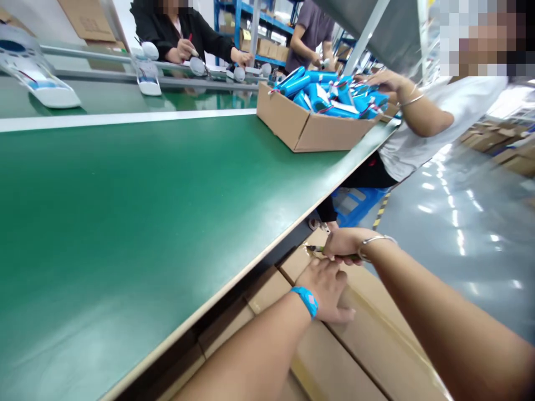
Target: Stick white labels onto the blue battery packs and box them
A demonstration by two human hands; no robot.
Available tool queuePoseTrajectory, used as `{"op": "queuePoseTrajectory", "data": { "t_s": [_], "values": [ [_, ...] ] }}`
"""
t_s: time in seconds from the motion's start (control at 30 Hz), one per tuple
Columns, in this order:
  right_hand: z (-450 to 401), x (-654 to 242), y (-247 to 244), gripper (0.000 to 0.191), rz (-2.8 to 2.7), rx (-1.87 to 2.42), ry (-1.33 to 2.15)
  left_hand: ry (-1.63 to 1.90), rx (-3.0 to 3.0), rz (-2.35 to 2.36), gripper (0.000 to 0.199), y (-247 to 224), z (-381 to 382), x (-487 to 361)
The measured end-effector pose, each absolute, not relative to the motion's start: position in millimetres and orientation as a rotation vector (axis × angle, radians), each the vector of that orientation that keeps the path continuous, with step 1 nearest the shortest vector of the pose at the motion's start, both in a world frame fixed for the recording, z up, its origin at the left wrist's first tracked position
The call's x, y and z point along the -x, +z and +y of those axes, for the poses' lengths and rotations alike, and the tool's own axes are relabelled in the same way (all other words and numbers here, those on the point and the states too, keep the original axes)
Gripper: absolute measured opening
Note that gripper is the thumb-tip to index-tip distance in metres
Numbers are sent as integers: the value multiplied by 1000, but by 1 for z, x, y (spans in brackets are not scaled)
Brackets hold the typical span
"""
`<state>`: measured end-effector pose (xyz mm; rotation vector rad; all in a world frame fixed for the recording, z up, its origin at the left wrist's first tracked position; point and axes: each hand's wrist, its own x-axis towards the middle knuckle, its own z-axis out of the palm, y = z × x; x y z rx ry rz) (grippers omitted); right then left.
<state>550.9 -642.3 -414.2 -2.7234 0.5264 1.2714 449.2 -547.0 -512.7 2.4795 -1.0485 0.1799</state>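
My left hand [326, 291], with a blue wristband [305, 301] on its wrist, rests flat on a taped cardboard carton [368, 340] below the bench edge. Its fingers are spread and hold nothing. My right hand [345, 245], wearing a silver bangle [376, 242], grips a small hand tool [317, 250] with a dark and yellow-green handle. The tool's tip is at the carton's top, near a seam, but the blade is too small to make out. Packing tape [355, 312] runs along the carton's seam.
A green belt bench [125, 223] runs along my left, its pale edge passing close to my arms. On it sits an open box [330, 132] of blue cylindrical battery packs [317, 94]. A co-worker's hand [384, 81] reaches into them. White devices [146, 69] stand farther back.
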Motion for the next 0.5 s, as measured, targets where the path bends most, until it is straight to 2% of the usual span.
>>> {"op": "queuePoseTrajectory", "data": {
  "t_s": [0.13, 0.3, 0.43, 0.5],
  "values": [
    [-666, -537, -403, 25, 667, 2598, 1355, 218, -2477, -1040, 75, -506, -544, -441],
    [-749, -482, -389, 24, 1108, 2364, 1430, 252, -2427, -993, 59, -502, -543, -437],
    [-822, -413, -385, 25, 1406, 2350, 1194, 245, -2398, -1001, 52, -503, -547, -441],
    [-853, -384, -383, 25, 1487, 2438, 906, 235, -2401, -1001, 53, -504, -548, -443]
  ]
}}
